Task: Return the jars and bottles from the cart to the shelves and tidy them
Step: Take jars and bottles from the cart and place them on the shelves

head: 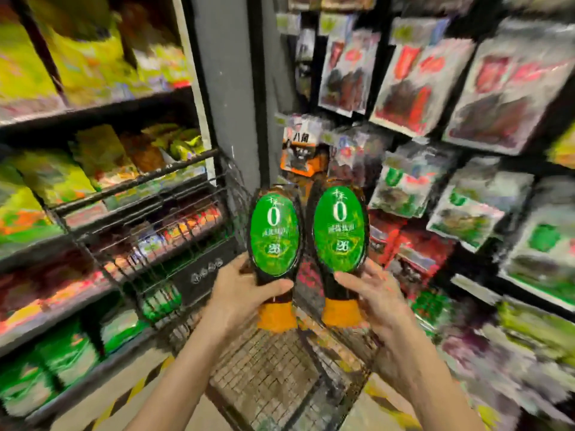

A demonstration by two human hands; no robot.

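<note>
Shop aisle, heavy motion blur. Grey pillar (224, 88) runs down the centre. Left shelves (93, 110) are stacked with yellow, green and red packets. The right-hand rack is hung with bagged packets (420, 85), red-printed up top and green lower down. The print is too smeared to read.

Wire cart (264, 377) sits low centre, its mesh floor visible under the forearms. Its dark top rail slants along the left shelf front. A green item shows through the cart's left wires; can't tell if it's in the cart or on the shelf behind.

Both task items are in hand, above the cart and in front of the pillar base:
- Left hand (239, 293) grips the left bottle (275, 234) at its narrow end. The thumb lies across the front just under the green oval label, fingers wrapped behind.
- Right hand (376, 293) grips the right bottle (339, 228) the same way, with a digit across the front below the label and the rest curled round the back.

Bottles are dark with matching labels, and the orange caps (277, 317) point down toward the camera. They sit side by side, near each other at mid-body. Whether they touch is unclear.

Clearance is tight. The cart rail and left shelf edge are near the left bottle, and the hanging bags are just beside the right bottle. Yellow-black floor striping (137, 390) shows beside the cart's lower left.
</note>
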